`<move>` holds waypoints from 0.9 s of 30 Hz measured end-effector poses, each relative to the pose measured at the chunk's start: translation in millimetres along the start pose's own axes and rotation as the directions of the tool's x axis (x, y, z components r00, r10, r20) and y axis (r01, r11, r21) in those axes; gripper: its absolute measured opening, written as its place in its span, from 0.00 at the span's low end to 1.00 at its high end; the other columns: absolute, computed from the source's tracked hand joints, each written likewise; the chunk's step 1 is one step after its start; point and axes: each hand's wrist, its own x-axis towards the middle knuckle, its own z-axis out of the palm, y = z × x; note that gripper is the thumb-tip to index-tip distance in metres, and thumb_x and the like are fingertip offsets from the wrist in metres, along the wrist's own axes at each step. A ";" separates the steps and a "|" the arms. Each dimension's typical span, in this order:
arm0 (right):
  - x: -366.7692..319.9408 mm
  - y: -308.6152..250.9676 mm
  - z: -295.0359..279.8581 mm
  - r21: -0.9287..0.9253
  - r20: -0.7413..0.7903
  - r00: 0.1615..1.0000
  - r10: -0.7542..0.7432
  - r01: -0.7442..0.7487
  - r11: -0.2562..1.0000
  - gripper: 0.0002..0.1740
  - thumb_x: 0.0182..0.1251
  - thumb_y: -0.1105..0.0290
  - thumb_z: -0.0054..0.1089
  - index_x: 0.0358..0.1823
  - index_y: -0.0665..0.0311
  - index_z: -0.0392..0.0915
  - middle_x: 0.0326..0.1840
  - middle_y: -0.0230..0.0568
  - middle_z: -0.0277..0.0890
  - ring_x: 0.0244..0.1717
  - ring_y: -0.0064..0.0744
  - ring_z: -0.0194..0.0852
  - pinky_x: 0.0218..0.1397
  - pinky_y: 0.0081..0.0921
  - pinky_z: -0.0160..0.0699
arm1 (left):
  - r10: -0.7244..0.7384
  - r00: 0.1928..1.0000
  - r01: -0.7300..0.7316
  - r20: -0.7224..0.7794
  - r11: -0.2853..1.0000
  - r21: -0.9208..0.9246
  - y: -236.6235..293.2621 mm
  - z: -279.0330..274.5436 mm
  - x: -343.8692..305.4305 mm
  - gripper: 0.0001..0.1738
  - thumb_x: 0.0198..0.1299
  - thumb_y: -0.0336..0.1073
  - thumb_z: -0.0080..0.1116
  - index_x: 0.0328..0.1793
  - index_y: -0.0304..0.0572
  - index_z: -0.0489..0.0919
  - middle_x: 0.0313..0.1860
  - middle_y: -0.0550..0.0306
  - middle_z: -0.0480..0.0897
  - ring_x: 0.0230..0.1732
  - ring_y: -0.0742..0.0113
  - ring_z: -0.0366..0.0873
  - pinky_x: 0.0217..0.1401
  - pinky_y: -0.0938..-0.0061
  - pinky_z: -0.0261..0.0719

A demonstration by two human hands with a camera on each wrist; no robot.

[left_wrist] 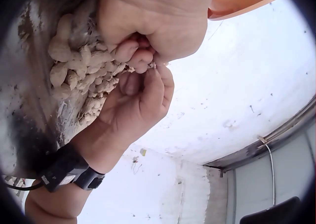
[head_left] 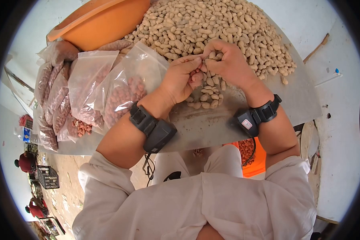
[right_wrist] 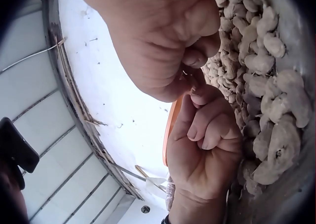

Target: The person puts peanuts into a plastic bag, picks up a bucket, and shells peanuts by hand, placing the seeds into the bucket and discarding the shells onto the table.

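Both hands meet fingertip to fingertip at the near edge of a big heap of unshelled peanuts (head_left: 212, 24). My left hand (head_left: 183, 78) has its fingers curled and its thumb and fingertips pinching a peanut, mostly hidden by the fingers. From the other side my right hand (head_left: 228, 66) pinches at the same spot, thumb against finger; peanuts show beside its curled fingers. Seen from the left wrist, the right hand (left_wrist: 136, 103) comes up below the left hand (left_wrist: 158, 24). Just under the hands lies a small cluster of loose peanuts (head_left: 210, 94) on the metal table (head_left: 204, 126).
An orange basin (head_left: 100, 24) stands behind at left. Clear plastic bags of reddish shelled peanuts (head_left: 124, 94) fill the table's left side. Below the table edge is an orange container (head_left: 254, 156) of red kernels. Black crates (head_left: 48, 177) and people stand on the floor at far left.
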 end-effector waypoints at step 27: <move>-208.1 -30.4 -174.7 -0.398 0.314 0.624 0.716 -0.598 0.696 0.08 0.39 0.78 0.57 0.26 0.69 0.79 0.27 0.41 0.76 0.28 0.27 0.72 0.29 0.22 0.67 | -0.016 1.000 0.008 -0.018 0.926 -0.376 14.7 -23.8 8.5 0.21 0.68 0.43 0.41 0.49 0.28 0.73 0.32 0.53 0.70 0.25 0.71 0.63 0.19 0.85 0.57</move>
